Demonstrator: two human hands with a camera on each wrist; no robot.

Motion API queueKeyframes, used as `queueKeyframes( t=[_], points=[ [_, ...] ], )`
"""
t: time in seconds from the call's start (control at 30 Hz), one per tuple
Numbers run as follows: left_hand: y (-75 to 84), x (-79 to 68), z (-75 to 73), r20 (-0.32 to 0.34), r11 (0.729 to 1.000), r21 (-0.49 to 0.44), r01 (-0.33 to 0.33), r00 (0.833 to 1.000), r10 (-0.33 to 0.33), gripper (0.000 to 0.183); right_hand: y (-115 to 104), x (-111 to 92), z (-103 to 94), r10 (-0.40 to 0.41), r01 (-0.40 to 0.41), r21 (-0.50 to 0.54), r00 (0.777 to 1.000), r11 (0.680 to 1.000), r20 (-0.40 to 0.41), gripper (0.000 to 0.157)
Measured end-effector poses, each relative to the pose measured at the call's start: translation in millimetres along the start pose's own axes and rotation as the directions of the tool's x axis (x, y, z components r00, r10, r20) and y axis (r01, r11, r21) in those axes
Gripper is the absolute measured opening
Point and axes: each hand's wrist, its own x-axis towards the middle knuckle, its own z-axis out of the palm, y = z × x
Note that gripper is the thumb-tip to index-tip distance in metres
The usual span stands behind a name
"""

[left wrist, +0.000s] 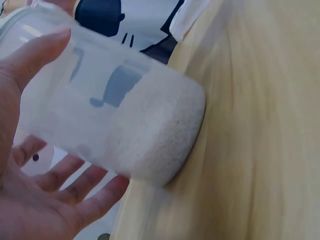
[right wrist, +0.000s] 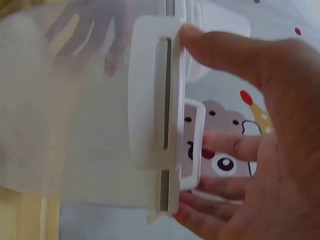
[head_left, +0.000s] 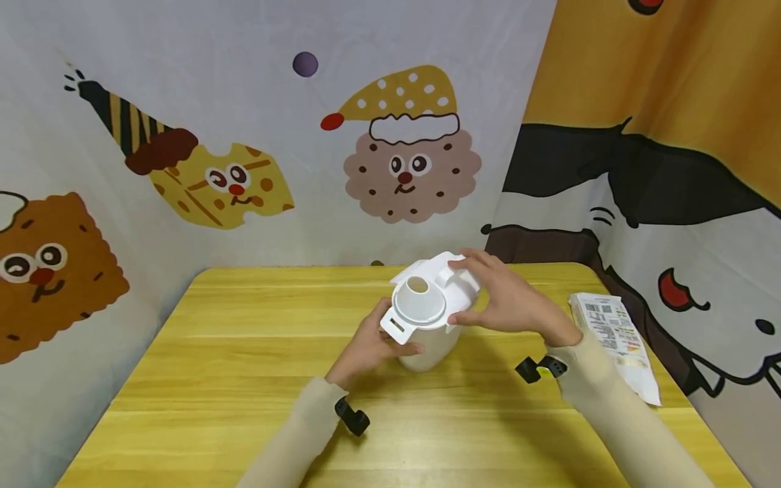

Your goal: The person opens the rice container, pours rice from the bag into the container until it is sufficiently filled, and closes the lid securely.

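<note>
A translucent plastic storage canister [head_left: 429, 351] stands on the wooden table, with fine whitish grains [left wrist: 155, 120] filling its lower part. On its top sits a white lid [head_left: 454, 290] with a round spout cover and side clips. One slotted clip [head_left: 396, 327] sticks outward at the front left. My left hand [head_left: 373, 344] holds the canister's body, thumb on the near side and fingers on the far side. Across the lid my right hand [head_left: 511, 293] spreads its grip, thumb [right wrist: 220, 50] at the near edge and fingers at the far edge, by a raised white loop [right wrist: 197, 145].
A flat white printed packet [head_left: 616, 346] lies near the right edge of the wooden table [head_left: 256, 379]. Behind the table hangs a cloth backdrop [head_left: 274, 251] with cartoon figures. Each wrist wears a small black camera.
</note>
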Motion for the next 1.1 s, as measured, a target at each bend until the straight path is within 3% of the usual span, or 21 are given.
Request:
queueKeyframes(
  t=[0.23,0.5,0.67,0.87,1.1],
  points=[
    [4.5,-6.6,17.2,-0.116,0.993,0.118,-0.006,0.993,0.020,0.073,16.8,7.3,-2.3,-0.077,0.072,0.068,0.994,0.995,0.075,0.083],
    [6.4,-13.3,30.0,-0.171,0.995,0.095,-0.013,0.985,0.029,0.075,26.2,12.8,-4.2,-0.133,0.111,0.168,0.984,0.979,0.121,0.084],
    [6.0,-12.9,22.1,-0.129,0.994,0.110,0.010,0.992,0.004,0.081,22.9,10.3,-6.5,-0.103,0.086,0.130,0.986,0.988,0.130,0.085],
    [4.6,-8.1,5.0,-0.001,0.995,0.099,0.026,1.000,-0.026,0.090,11.9,2.9,-7.7,-0.046,0.038,0.068,0.992,0.997,0.119,0.086],
    [4.5,1.4,-7.0,0.132,0.998,0.022,0.064,0.989,-0.066,0.104,-3.2,-4.0,-5.9,0.010,-0.013,0.033,0.995,0.999,0.100,0.093]
  ],
)
